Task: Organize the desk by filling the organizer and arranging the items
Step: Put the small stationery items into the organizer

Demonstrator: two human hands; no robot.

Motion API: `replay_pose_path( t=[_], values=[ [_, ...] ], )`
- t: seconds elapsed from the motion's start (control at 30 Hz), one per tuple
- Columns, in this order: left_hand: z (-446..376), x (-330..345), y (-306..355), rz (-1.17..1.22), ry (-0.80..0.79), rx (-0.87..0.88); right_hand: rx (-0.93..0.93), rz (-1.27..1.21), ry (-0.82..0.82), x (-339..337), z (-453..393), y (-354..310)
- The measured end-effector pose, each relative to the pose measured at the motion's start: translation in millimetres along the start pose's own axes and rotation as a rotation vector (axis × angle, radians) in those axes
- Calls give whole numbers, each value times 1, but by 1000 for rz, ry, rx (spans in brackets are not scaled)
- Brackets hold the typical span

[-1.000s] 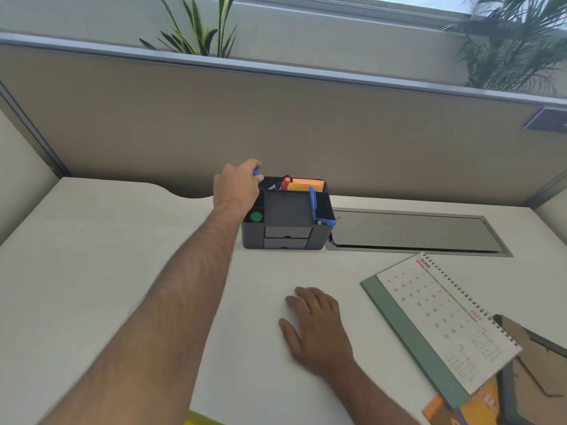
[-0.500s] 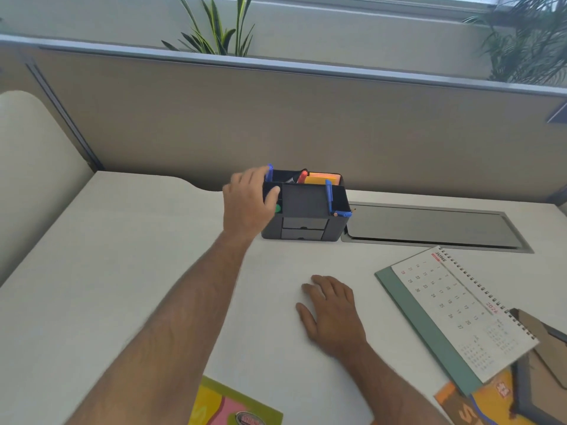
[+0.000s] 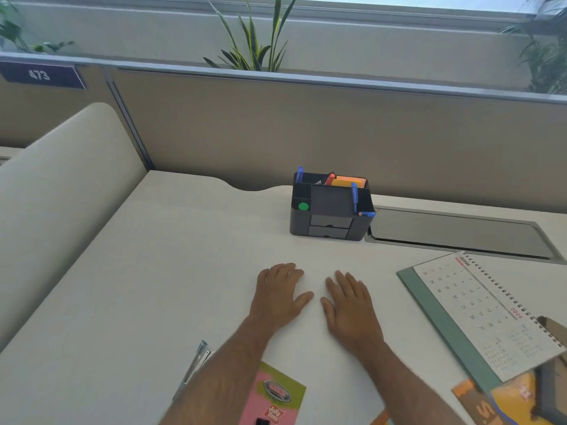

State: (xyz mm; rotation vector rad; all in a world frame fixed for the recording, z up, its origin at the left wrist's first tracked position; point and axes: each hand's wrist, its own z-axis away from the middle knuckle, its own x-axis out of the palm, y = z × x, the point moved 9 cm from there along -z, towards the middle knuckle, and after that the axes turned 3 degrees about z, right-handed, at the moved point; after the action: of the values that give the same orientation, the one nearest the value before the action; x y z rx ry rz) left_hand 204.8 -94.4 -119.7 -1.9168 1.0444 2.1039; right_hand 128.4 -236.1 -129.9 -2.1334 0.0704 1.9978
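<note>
Both hands, left hand [image 3: 280, 297] and right hand [image 3: 349, 305], rest spread flat on the tabletop [image 3: 184, 271], holding nothing; I judge the desk calendar [image 3: 487, 314] is best lifted by its edges next.

Two hands [image 3: 280, 294], one organizer [image 3: 329, 208], one calendar [image 3: 487, 314]

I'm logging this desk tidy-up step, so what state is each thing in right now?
Left hand: open, flat on desk.
Right hand: open, flat on desk.
Organizer: upright, holding pens and sticky notes.
Organizer drawers: closed.
Calendar: lying flat, showing June.
Desk hatch: closed.
</note>
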Motion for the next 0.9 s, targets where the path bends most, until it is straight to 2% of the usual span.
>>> replay_pose_path(
  t=[0.1, 0.27, 0.47, 0.57, 0.73, 0.9],
  values=[
    [6, -19, -15, 76, -48, -52, -31, -7, -31, 6, 5, -1],
    [35, -64, -76, 212, -185, -314, -52, -19, -53, 8, 7, -2],
    [98, -87, -121, -86, -507, -489, -46, -19, -63, 8, 7, -2],
    [115, -83, -119, -123, -616, -513, -45, -17, -63, 7, 7, -3],
    [118, -75, -113, -19, -579, -491, -48, -27, -78, 7, 7, -3],
    [99, -85, -114, -4, -433, -480, -47, -58, -59, 8, 7, -3]
  ],
)
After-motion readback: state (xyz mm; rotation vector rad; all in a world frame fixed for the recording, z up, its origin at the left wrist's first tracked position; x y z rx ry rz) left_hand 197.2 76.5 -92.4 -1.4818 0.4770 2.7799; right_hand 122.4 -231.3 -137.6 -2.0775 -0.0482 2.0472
